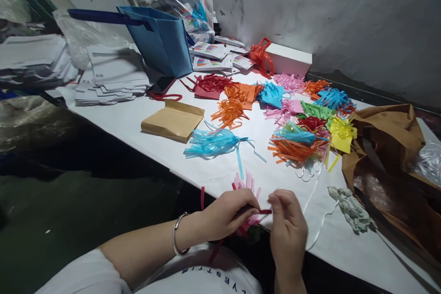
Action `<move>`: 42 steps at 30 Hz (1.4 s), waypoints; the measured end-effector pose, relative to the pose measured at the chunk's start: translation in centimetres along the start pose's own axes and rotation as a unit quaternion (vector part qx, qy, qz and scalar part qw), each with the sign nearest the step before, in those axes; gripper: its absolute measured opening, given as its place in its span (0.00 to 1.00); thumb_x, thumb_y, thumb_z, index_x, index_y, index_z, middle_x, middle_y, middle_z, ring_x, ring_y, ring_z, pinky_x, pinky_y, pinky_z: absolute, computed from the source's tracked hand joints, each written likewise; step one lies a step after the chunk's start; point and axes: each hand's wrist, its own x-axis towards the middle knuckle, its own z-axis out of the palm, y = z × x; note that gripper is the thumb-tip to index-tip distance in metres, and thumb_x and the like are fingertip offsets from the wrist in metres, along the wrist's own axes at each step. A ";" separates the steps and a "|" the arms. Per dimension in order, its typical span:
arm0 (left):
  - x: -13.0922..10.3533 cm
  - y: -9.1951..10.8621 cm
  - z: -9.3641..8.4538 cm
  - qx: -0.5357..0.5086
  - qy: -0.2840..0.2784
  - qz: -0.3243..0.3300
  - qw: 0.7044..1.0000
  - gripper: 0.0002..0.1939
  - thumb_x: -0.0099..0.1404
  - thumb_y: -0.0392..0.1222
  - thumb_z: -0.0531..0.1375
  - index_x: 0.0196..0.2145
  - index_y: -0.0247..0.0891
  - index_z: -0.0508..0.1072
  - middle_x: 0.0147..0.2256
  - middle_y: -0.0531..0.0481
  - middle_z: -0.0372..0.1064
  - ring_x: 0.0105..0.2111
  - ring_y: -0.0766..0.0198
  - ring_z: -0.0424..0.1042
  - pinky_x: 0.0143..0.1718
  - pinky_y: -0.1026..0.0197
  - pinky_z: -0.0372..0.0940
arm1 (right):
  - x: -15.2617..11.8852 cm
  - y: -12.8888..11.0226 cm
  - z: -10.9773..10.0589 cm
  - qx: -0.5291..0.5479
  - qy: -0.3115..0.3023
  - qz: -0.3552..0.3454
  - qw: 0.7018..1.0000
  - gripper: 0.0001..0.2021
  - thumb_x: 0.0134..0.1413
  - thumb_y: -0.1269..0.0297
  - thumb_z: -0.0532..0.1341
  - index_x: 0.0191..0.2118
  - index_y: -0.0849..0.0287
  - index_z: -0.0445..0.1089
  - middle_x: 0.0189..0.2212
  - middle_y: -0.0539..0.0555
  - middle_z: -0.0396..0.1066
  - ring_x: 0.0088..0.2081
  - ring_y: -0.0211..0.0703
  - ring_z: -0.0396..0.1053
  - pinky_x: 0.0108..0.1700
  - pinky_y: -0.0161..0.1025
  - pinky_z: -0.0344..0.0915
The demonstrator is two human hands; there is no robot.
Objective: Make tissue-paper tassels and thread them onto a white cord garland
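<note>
My left hand [229, 213] is closed at the table's front edge, its fingers pinching a dark red paper strip [265, 212]. Opposite it, my right hand [288, 227] grips the strip's other end between thumb and fingers, so the strip spans the short gap. Under and behind my left hand shows a pink paper tassel [247, 183], partly hidden by the fingers. Another red strip [202, 197] sticks up beside my left wrist. Just beyond my hands lies a light blue tassel [215, 142], with an orange and blue tassel pile [296, 144] to its right.
Fringed paper bundles in several colours, such as a yellow one [341, 133], cover the table's far side. A tan paper packet [172, 120], a blue bag [161, 41] and white envelope stacks [115, 73] stand left. On the right are a brown bag [382, 124] and a crumpled cloth [353, 209].
</note>
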 end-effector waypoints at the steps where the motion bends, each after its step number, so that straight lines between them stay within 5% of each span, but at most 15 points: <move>1: 0.1 0.0 0.1 0.009 -0.040 0.022 0.999 0.07 0.70 0.35 0.54 0.39 0.36 0.72 0.35 0.45 0.73 0.35 0.63 0.71 0.37 0.64 0.65 | 0.3 -0.1 -0.3 0.049 0.051 -0.018 0.997 0.07 0.62 0.61 0.62 0.33 0.58 0.69 0.27 0.49 0.69 0.31 0.37 0.69 0.35 0.36 0.67; 4: 1.7 -0.5 -0.9 0.048 -0.122 0.090 0.987 0.07 0.69 0.39 0.57 0.38 0.37 0.75 0.39 0.44 0.74 0.41 0.61 0.71 0.45 0.62 0.65 | 1.1 -0.6 -1.1 0.210 0.136 -0.024 0.968 0.05 0.62 0.64 0.62 0.35 0.57 0.67 0.17 0.41 0.59 0.18 0.31 0.59 0.23 0.31 0.60; 7: 5.2 -2.4 -3.9 0.151 -0.012 0.050 0.987 0.11 0.72 0.38 0.53 0.41 0.35 0.76 0.43 0.41 0.73 0.45 0.60 0.70 0.48 0.59 0.64 | 0.8 -0.5 -1.4 0.238 0.125 0.003 0.963 0.04 0.61 0.65 0.64 0.36 0.58 0.68 0.15 0.40 0.56 0.15 0.28 0.54 0.19 0.27 0.53; 9: 8.1 -4.5 -6.3 0.273 0.052 -0.024 0.960 0.10 0.70 0.38 0.55 0.41 0.35 0.76 0.43 0.41 0.73 0.46 0.56 0.69 0.51 0.54 0.62 | 0.1 0.1 -1.3 0.221 0.092 0.026 0.971 0.04 0.60 0.65 0.64 0.37 0.58 0.69 0.16 0.41 0.59 0.16 0.29 0.56 0.19 0.28 0.54; 12: 11.3 -7.6 -9.0 0.359 0.075 -0.129 0.921 0.05 0.63 0.33 0.61 0.32 0.31 0.77 0.41 0.36 0.74 0.46 0.47 0.69 0.49 0.47 0.61 | -1.0 0.9 -1.1 0.171 0.037 0.065 0.982 0.07 0.59 0.61 0.65 0.38 0.58 0.70 0.16 0.43 0.61 0.16 0.30 0.58 0.18 0.28 0.53; 16: 11.4 -8.6 -10.4 0.347 0.075 -0.128 0.926 0.06 0.61 0.29 0.58 0.29 0.32 0.75 0.37 0.40 0.74 0.43 0.51 0.71 0.47 0.50 0.61 | -1.4 0.6 -0.8 0.103 0.013 0.111 0.988 0.12 0.59 0.55 0.64 0.35 0.59 0.69 0.16 0.42 0.58 0.16 0.29 0.54 0.18 0.27 0.51; 19: 9.0 -6.4 -9.8 0.234 0.097 -0.105 0.962 0.07 0.68 0.37 0.56 0.37 0.34 0.73 0.38 0.45 0.73 0.39 0.59 0.71 0.43 0.57 0.63 | -1.2 0.1 -0.4 0.064 -0.002 0.129 0.990 0.14 0.60 0.52 0.62 0.34 0.59 0.69 0.16 0.42 0.57 0.17 0.30 0.53 0.19 0.28 0.52; 21: 7.0 -4.3 -8.6 0.008 0.104 -0.098 0.990 0.11 0.70 0.45 0.55 0.38 0.34 0.71 0.34 0.47 0.72 0.35 0.63 0.70 0.38 0.61 0.64 | -0.9 -0.1 -0.1 0.042 -0.038 0.109 0.992 0.14 0.61 0.52 0.61 0.34 0.59 0.70 0.16 0.43 0.58 0.18 0.30 0.54 0.19 0.29 0.53; 24: 4.5 -1.5 -6.2 -0.328 0.071 -0.120 0.934 0.14 0.67 0.50 0.60 0.37 0.34 0.69 0.29 0.50 0.70 0.30 0.66 0.70 0.34 0.63 0.64 | -0.4 -0.4 0.3 0.018 -0.090 0.056 0.994 0.12 0.61 0.55 0.60 0.36 0.59 0.72 0.17 0.44 0.61 0.17 0.31 0.57 0.19 0.29 0.54; 27: 3.0 0.0 -4.2 -0.466 0.054 -0.150 0.870 0.15 0.64 0.48 0.65 0.35 0.33 0.69 0.28 0.51 0.69 0.27 0.69 0.69 0.30 0.66 0.63 | 0.0 -1.3 0.7 -0.002 -0.113 0.035 0.993 0.10 0.62 0.57 0.60 0.37 0.58 0.72 0.16 0.44 0.60 0.16 0.31 0.56 0.18 0.29 0.54; 31: 2.3 0.1 -3.1 -0.524 0.055 -0.182 0.830 0.15 0.61 0.48 0.67 0.35 0.33 0.71 0.27 0.50 0.70 0.25 0.69 0.68 0.28 0.67 0.63 | 0.1 -2.2 1.1 -0.009 -0.142 0.035 0.989 0.10 0.63 0.57 0.59 0.36 0.58 0.72 0.15 0.43 0.59 0.16 0.31 0.56 0.18 0.28 0.52; 35: 2.1 -0.1 -2.8 -0.515 0.058 -0.193 0.833 0.16 0.60 0.49 0.68 0.33 0.32 0.71 0.26 0.51 0.68 0.25 0.70 0.67 0.27 0.68 0.63 | -0.1 -2.3 0.9 -0.012 -0.142 0.034 0.989 0.10 0.63 0.58 0.59 0.36 0.58 0.72 0.15 0.43 0.59 0.15 0.31 0.55 0.17 0.28 0.52; 39: 2.2 0.1 -3.0 -0.460 0.039 -0.187 0.867 0.17 0.63 0.52 0.65 0.33 0.33 0.69 0.25 0.53 0.66 0.24 0.70 0.65 0.27 0.67 0.62 | -0.2 -2.4 0.5 -0.051 -0.131 0.029 0.990 0.11 0.63 0.57 0.59 0.34 0.58 0.72 0.16 0.44 0.59 0.17 0.31 0.55 0.19 0.29 0.52; 42: 2.2 0.5 -3.4 -0.316 0.039 -0.140 0.938 0.14 0.67 0.50 0.60 0.34 0.34 0.70 0.27 0.51 0.67 0.27 0.69 0.65 0.30 0.66 0.61 | -0.1 -2.6 0.1 -0.079 -0.136 0.038 0.987 0.12 0.61 0.56 0.60 0.32 0.59 0.71 0.16 0.44 0.59 0.17 0.31 0.55 0.19 0.29 0.51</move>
